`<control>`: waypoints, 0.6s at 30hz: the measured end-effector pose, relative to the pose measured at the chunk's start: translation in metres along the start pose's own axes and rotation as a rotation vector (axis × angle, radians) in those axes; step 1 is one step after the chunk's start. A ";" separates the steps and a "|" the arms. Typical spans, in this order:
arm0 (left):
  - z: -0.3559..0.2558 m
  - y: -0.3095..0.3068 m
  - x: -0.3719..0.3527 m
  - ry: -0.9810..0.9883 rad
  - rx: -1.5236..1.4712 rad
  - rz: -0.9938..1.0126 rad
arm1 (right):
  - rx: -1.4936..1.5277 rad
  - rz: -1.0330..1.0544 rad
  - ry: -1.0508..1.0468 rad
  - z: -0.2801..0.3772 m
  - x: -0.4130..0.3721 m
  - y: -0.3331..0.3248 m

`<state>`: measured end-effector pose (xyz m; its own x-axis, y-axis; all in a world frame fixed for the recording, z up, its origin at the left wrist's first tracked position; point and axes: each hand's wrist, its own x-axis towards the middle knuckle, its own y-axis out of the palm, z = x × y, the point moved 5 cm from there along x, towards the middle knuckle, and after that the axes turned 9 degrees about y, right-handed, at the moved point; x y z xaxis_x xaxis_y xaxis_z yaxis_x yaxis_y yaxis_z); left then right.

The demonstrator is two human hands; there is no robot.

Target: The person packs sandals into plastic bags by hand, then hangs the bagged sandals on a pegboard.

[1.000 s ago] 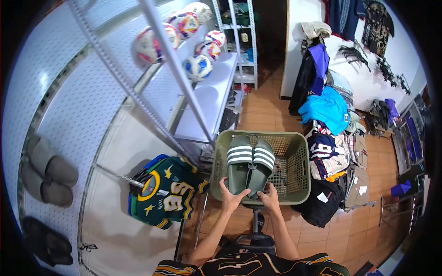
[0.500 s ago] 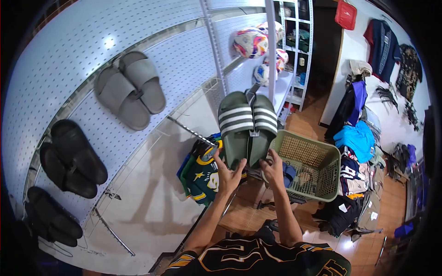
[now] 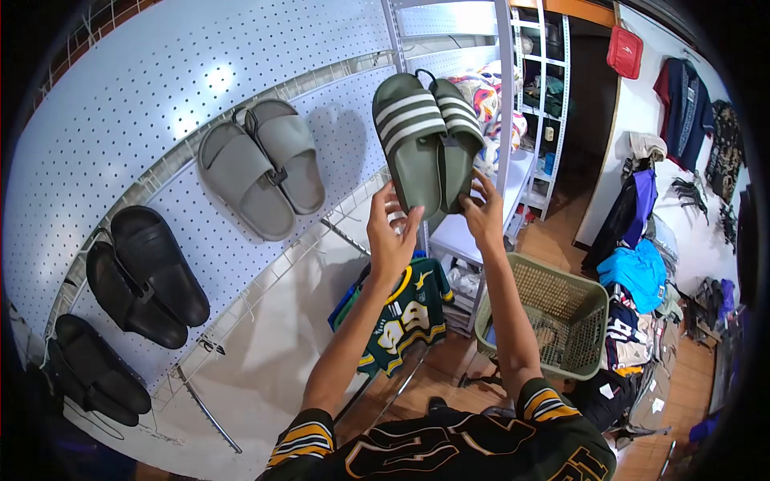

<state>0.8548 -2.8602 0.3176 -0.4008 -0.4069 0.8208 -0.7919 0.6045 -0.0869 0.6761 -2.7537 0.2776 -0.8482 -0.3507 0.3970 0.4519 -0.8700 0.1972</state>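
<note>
A pair of olive green slides (image 3: 417,168) with white stripes is held up in front of the pegboard's right end, toes upward. A dark loop sticks out at their top. My left hand (image 3: 391,236) grips the lower left edge of the pair, thumb on the footbed. On the lower right edge, my right hand (image 3: 484,212) pinches the other slide. Left of them, a pair of grey slides (image 3: 261,172) hangs on the white pegboard (image 3: 337,120). Farther left hang black slides (image 3: 152,272) and another black pair (image 3: 96,369).
Below my right forearm stands a green plastic basket (image 3: 553,276). Green and yellow jerseys (image 3: 405,313) hang under the board. Balls sit on a white shelf (image 3: 513,180) behind the slides. Piled clothes (image 3: 634,276) lie at the right. Metal hooks (image 3: 208,409) jut out low at the left.
Both hands have raised the olive slides, bringing them up to the level of the pegboard. The view has shifted, so the basket and jerseys appear lower and farther right.
</note>
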 end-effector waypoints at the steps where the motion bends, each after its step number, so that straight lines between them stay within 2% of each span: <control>1: 0.002 0.002 0.012 -0.006 0.039 0.014 | 0.012 0.001 -0.005 0.005 0.013 0.006; 5: 0.023 0.009 0.057 0.021 0.049 -0.008 | 0.096 0.050 0.014 0.007 0.067 0.028; 9: 0.047 0.012 0.088 0.077 0.083 -0.036 | 0.040 0.067 -0.003 -0.012 0.117 0.047; 18: 0.095 -0.004 0.106 0.003 0.191 -0.118 | 0.041 0.180 0.064 -0.062 0.172 0.106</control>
<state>0.7713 -2.9708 0.3514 -0.2989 -0.4650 0.8334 -0.9061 0.4122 -0.0950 0.5613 -2.9275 0.3108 -0.7682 -0.5216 0.3712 0.6074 -0.7770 0.1653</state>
